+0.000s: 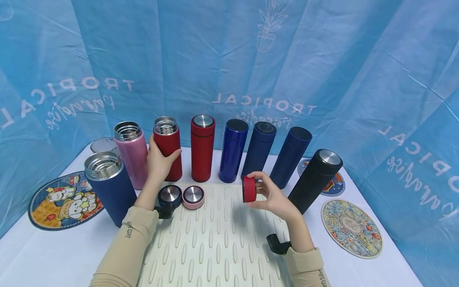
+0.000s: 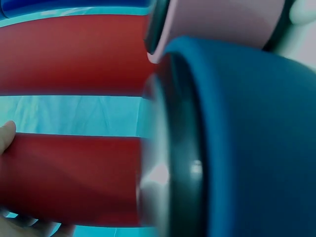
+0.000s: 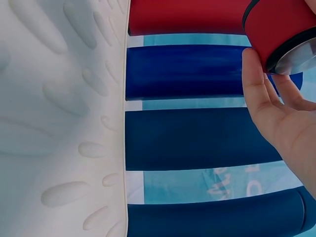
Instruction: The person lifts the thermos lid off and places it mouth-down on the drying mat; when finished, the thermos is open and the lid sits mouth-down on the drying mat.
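My left hand (image 1: 159, 161) grips an uncapped red bottle (image 1: 169, 149) that stands upright at the back; in the left wrist view, fingers (image 2: 6, 136) and thumb lie around the red body (image 2: 74, 180). My right hand (image 1: 274, 199) holds a red lid (image 1: 249, 189) on its side above the white mat, pinched between thumb and fingers. The right wrist view shows this lid (image 3: 284, 29) with its silver top facing down and my hand (image 3: 279, 108) below it. A blue lid (image 1: 170, 194) and a pink lid (image 1: 193, 195) lie on the mat near my left wrist.
Uncapped pink (image 1: 132, 157) and dark blue (image 1: 112, 191) bottles stand at left. Capped red (image 1: 203, 151), shiny blue (image 1: 233, 153), two navy (image 1: 259, 147) and black (image 1: 315, 179) bottles stand to the right. Round patterned mats (image 1: 352, 229) lie at both sides; a blue curtain (image 1: 193, 59) hangs behind.
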The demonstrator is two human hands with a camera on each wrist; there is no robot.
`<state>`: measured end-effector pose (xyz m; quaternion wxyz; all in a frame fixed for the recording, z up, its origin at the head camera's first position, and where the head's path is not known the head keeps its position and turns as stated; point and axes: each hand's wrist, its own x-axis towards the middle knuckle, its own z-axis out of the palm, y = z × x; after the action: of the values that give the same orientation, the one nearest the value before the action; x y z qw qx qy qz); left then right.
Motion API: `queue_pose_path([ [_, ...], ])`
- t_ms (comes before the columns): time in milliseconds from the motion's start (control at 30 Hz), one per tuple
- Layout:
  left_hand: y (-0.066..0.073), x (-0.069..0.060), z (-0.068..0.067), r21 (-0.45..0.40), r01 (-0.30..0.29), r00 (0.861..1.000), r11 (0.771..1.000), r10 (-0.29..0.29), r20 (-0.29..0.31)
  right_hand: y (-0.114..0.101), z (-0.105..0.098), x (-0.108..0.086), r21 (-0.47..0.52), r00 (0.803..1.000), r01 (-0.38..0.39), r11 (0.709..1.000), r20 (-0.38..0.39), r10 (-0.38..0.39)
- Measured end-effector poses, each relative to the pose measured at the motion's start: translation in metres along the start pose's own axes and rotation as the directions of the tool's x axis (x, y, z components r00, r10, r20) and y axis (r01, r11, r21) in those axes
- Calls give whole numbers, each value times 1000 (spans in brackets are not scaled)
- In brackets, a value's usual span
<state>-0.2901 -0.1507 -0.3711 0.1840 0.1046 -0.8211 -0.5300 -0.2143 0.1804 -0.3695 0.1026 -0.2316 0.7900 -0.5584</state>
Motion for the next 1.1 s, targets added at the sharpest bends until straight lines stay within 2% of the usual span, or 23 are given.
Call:
queue_pose_path([
  [233, -2, -1, 0, 7, -3, 1000, 1000, 3, -3, 2, 8, 6, -45, 1000, -22, 999, -3, 21],
  [367, -2, -2, 1, 14, 3, 1000, 1000, -3, -1, 5, 17, 15, -142, 1000, -29, 989, -14, 27],
  [467, -1, -1, 1, 23, 8, 1000, 1000, -8, -3, 4, 26, 24, -245, 999, -36, 969, -38, 28],
  [567, 0, -1, 1, 28, 10, 1000, 1000, -10, -4, 3, 39, 35, -374, 997, -55, 926, -74, 30],
  [633, 0, -1, 0, 31, 8, 1000, 999, -8, -5, 4, 48, 42, -463, 996, -64, 884, -86, 27],
  [800, 1, -1, 0, 35, 5, 1000, 999, -4, -12, 8, 63, 54, -623, 1000, -27, 782, -23, 17],
  [967, 0, -1, 1, 36, 2, 1000, 999, -2, -16, 12, 72, 63, -712, 999, -21, 702, 18, 49],
  [1100, -1, -2, 1, 35, 3, 1000, 999, -2, -18, 13, 77, 67, -741, 996, -46, 670, 20, 91],
])
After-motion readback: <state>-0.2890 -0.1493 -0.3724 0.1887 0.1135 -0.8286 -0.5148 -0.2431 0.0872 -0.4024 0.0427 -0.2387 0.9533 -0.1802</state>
